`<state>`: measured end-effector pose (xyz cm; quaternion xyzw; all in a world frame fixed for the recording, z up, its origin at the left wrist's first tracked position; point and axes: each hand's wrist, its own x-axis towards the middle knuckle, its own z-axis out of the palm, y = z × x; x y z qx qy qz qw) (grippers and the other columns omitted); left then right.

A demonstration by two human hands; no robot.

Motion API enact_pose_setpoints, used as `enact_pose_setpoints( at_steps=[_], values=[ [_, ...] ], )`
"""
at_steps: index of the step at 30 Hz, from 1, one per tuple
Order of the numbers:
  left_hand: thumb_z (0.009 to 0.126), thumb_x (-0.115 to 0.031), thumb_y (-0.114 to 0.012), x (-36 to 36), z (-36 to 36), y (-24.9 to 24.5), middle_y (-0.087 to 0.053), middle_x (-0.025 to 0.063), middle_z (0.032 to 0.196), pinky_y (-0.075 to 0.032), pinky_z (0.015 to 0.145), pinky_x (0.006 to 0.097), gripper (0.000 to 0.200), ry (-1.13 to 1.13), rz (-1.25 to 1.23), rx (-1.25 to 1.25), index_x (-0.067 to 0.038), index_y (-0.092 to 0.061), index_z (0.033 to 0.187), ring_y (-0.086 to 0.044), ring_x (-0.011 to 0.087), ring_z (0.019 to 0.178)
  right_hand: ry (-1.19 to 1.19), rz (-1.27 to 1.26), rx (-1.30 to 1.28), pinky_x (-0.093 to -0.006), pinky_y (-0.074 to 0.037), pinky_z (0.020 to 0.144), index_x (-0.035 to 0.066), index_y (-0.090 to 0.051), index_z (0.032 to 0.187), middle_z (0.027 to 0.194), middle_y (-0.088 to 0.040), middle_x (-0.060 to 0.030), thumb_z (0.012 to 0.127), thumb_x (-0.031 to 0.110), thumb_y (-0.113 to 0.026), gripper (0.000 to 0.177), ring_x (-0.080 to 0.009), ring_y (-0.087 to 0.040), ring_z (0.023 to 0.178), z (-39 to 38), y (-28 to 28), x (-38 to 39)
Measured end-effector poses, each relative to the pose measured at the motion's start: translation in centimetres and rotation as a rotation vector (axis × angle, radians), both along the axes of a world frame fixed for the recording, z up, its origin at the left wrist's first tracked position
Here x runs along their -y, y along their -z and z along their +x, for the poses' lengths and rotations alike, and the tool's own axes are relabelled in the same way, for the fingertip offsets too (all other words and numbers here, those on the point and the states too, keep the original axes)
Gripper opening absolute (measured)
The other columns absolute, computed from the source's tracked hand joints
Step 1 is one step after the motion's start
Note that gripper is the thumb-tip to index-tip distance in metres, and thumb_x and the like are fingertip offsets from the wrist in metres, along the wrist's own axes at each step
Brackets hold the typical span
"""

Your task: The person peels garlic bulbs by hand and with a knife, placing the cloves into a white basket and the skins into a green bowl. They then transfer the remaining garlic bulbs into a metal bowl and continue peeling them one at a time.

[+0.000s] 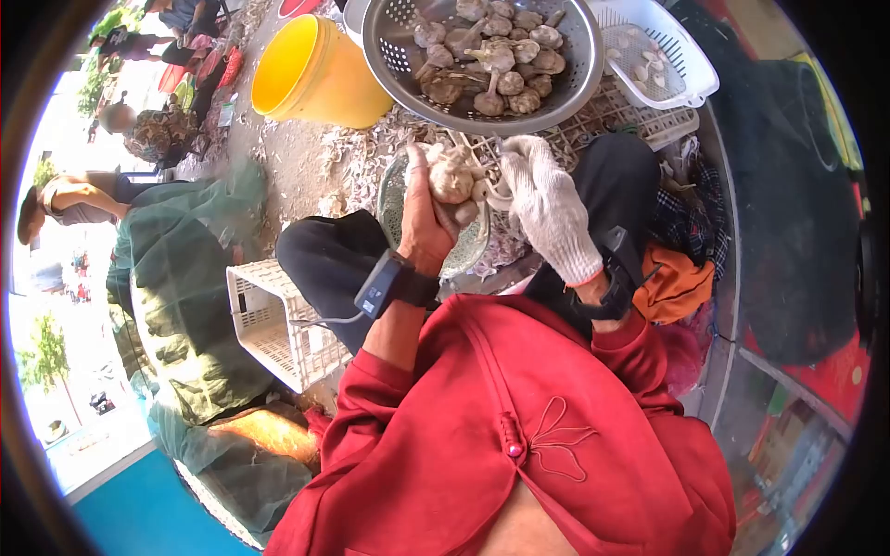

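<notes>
Bare dusty ground (287, 157) strewn with papery skins, a yellow bucket (311, 74), a white crate (264, 320) beside green mesh sacks (185, 278), harsh daylight off the street at left.

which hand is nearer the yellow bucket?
Left. The bare left hand, gripping a garlic bulb, sits below and right of the yellow bucket in the head view; the gloved right hand lies farther right, beyond the bulb.

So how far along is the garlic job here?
Done-looking: loose skins litter the ground and a few cloves sit in the white basket. In hand: the left hand grips one garlic bulb, the gloved right hand at it. Still to do: a colander full of bulbs.
</notes>
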<state>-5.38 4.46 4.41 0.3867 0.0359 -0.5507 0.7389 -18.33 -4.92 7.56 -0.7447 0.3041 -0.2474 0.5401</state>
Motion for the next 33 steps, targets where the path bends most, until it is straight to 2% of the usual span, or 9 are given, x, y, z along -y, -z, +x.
enact_pose_setpoints(
  at_steps=[7, 17, 21, 22, 23, 26, 27, 31, 33],
  values=[
    [0.091, -0.063, -0.037, 0.0, 0.1, 0.4, -0.067, 0.0070, 0.081, -0.043, 0.039, 0.0257, 0.059, -0.102, 0.028, -0.013, -0.009, -0.060, 0.101, -0.062, 0.0154, 0.061, -0.238, -0.274, -0.392, -0.0473, -0.048, 0.068, 0.006, -0.061, 0.102, 0.086, -0.063, -0.0216, 0.092, 0.022, -0.051, 0.022, -0.0409, -0.061, 0.081, 0.4, -0.3, -1.5],
    [0.092, -0.034, -0.057, -0.1, -2.0, -1.3, -0.066, 0.0055, 0.076, -0.049, 0.046, 0.0217, 0.029, -0.458, 0.216, 0.135, -0.005, -0.060, 0.090, -0.062, 0.0121, 0.057, -0.171, -0.223, -0.245, -0.0458, -0.048, 0.064, 0.002, -0.060, 0.097, 0.081, -0.062, -0.0225, 0.090, 0.017, -0.053, 0.018, -0.0421, -0.059, 0.078, 1.7, 0.3, -3.4],
    [0.090, -0.047, -0.054, 0.0, -1.8, -3.0, -0.063, 0.0049, 0.070, -0.047, 0.044, 0.0290, 0.037, -0.404, 0.229, -0.117, -0.010, -0.058, 0.087, -0.057, 0.0157, 0.052, -0.029, -0.072, 0.069, -0.0308, -0.043, 0.047, 0.000, -0.058, 0.090, 0.061, -0.056, -0.0095, 0.092, 0.012, -0.054, 0.013, -0.0179, -0.056, 0.052, 2.4, 1.3, -3.9],
    [0.089, -0.049, -0.053, -1.7, -0.7, -1.7, -0.064, 0.0071, 0.074, -0.049, 0.048, 0.0303, 0.041, -0.208, 0.047, -0.180, -0.009, -0.058, 0.090, -0.060, 0.0187, 0.057, 0.006, 0.323, 0.099, -0.0233, -0.035, 0.043, 0.003, -0.057, 0.088, 0.058, -0.050, 0.0005, 0.095, 0.015, -0.053, 0.015, -0.0051, -0.045, 0.049, 2.2, -0.3, -4.1],
    [0.088, -0.052, -0.053, -3.4, 0.5, 0.1, -0.065, 0.0092, 0.079, -0.051, 0.051, 0.0317, 0.045, -0.007, -0.139, -0.235, -0.007, -0.059, 0.093, -0.063, 0.0217, 0.062, 0.104, 0.072, 0.197, -0.0205, -0.031, 0.040, 0.005, -0.058, 0.090, 0.058, -0.050, 0.0032, 0.097, 0.016, -0.050, 0.015, -0.0033, -0.040, 0.045, 2.4, 2.5, -2.9],
    [0.086, -0.064, -0.048, -4.9, 0.8, 1.8, -0.064, 0.0144, 0.084, -0.048, 0.043, 0.0316, 0.065, -0.020, -0.213, -0.349, -0.002, -0.058, 0.100, -0.061, 0.0233, 0.063, 0.111, 0.455, 0.210, -0.0184, -0.027, 0.036, 0.006, -0.058, 0.093, 0.058, -0.048, 0.0040, 0.098, 0.017, -0.047, 0.017, -0.0013, -0.035, 0.041, 0.8, -2.3, 0.4],
    [0.085, -0.066, -0.047, -5.3, 0.9, 2.1, -0.064, 0.0148, 0.085, -0.047, 0.042, 0.0302, 0.067, 0.122, -0.313, -0.353, -0.001, -0.058, 0.101, -0.061, 0.0233, 0.064, -0.038, 0.403, 0.134, -0.0241, -0.040, 0.044, 0.004, -0.060, 0.088, 0.061, -0.057, -0.0040, 0.095, 0.015, -0.052, 0.015, -0.0118, -0.052, 0.048, 0.3, -2.3, 0.5],
    [0.088, -0.065, -0.043, -3.8, 0.5, -0.1, -0.065, 0.0135, 0.089, -0.044, 0.038, 0.0245, 0.069, -0.065, -0.067, -0.290, 0.000, -0.058, 0.105, -0.062, 0.0192, 0.063, -0.363, -0.308, -0.001, -0.0407, -0.048, 0.059, 0.004, -0.062, 0.100, 0.076, -0.062, -0.0188, 0.090, 0.015, -0.056, 0.017, -0.0375, -0.061, 0.070, 0.7, -0.3, -1.8],
    [0.090, -0.061, -0.044, -3.8, 0.8, 0.1, -0.065, 0.0114, 0.084, -0.044, 0.038, 0.0243, 0.064, -0.047, -0.069, -0.153, 0.000, -0.059, 0.103, -0.062, 0.0186, 0.059, -0.403, -0.434, -0.109, -0.0438, -0.048, 0.060, 0.006, -0.063, 0.098, 0.074, -0.062, -0.0182, 0.089, 0.019, -0.055, 0.017, -0.0374, -0.061, 0.071, 0.8, -0.3, -2.2]
  ],
)
